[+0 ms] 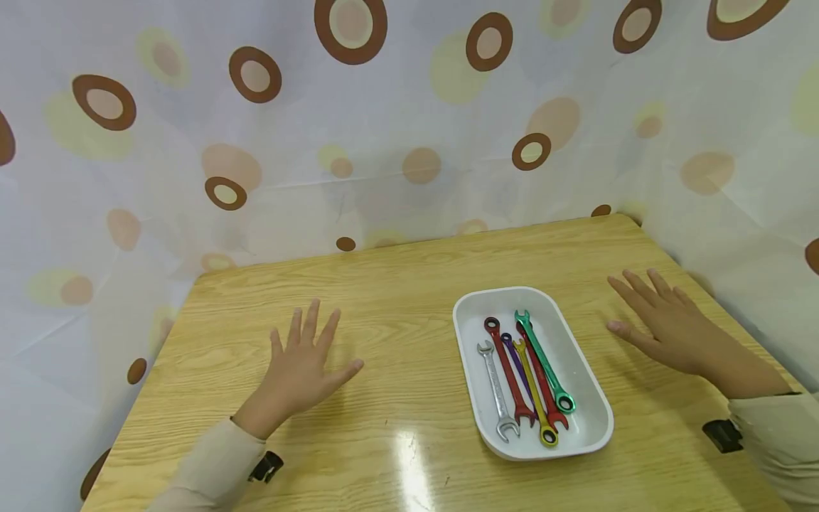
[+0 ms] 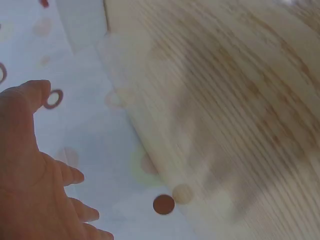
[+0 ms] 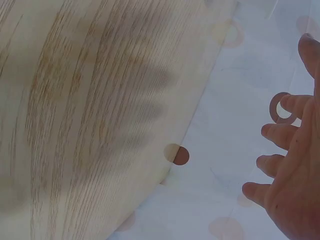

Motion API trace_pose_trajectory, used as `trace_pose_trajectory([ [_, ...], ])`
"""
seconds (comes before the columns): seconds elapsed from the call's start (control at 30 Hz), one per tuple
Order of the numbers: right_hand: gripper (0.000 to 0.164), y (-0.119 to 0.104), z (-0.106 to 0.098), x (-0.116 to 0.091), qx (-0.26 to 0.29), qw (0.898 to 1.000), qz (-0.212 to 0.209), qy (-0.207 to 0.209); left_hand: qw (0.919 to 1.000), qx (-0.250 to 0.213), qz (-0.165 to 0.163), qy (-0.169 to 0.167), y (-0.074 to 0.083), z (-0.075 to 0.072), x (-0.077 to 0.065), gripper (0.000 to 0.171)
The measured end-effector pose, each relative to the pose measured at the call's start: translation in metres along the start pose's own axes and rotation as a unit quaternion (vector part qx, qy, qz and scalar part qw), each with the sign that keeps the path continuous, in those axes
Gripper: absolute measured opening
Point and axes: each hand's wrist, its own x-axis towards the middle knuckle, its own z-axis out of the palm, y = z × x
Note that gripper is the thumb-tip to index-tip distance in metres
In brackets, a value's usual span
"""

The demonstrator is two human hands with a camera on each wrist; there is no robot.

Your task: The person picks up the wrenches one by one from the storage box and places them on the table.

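Observation:
My left hand [image 1: 301,373] is over the left part of the table, fingers spread and straight, holding nothing. To the right of the tray, my right hand [image 1: 672,327] hovers palm down with straight fingers, also holding nothing. Between them stands a white tray [image 1: 591,387] with several wrenches in it. A silver wrench [image 1: 495,387] lies leftmost, beside a red wrench [image 1: 508,370]. Purple [image 1: 520,359] and yellow wrenches [image 1: 536,391] overlap in the middle, next to another red wrench [image 1: 545,380]. The green wrench [image 1: 544,363] lies on the right. Each wrist view shows its own hand raised above the table.
The wooden table [image 1: 384,313] has a light grain and a glare spot near its front. A white curtain [image 1: 384,128] with brown and yellow circles hangs behind it and along both sides. Dark wrist devices [image 1: 265,467] sit under both sleeves.

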Motion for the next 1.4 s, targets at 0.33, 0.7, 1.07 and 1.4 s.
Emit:
trace_pose_trajectory([
  [0.33, 0.070, -0.005, 0.003, 0.005, 0.010, 1.000, -0.001, -0.008, 0.9878, 0.020, 0.154, -0.012, 0.091, 0.029, 0.011, 0.103],
  [0.7, 0.067, -0.012, 0.001, 0.010, 0.029, 0.999, 0.009, -0.015, 0.9775, 0.011, 0.208, -0.035, 0.158, 0.058, 0.010, 0.109],
  [1.07, 0.067, -0.014, 0.001, 0.011, 0.018, 1.000, 0.009, -0.020, 0.9776, 0.031, 0.208, -0.013, 0.166, 0.063, 0.006, 0.109],
  [1.4, 0.071, -0.033, -0.011, 0.021, 0.011, 1.000, -0.002, -0.012, 0.9779, 0.031, 0.206, -0.017, 0.167, 0.062, 0.006, 0.110],
])
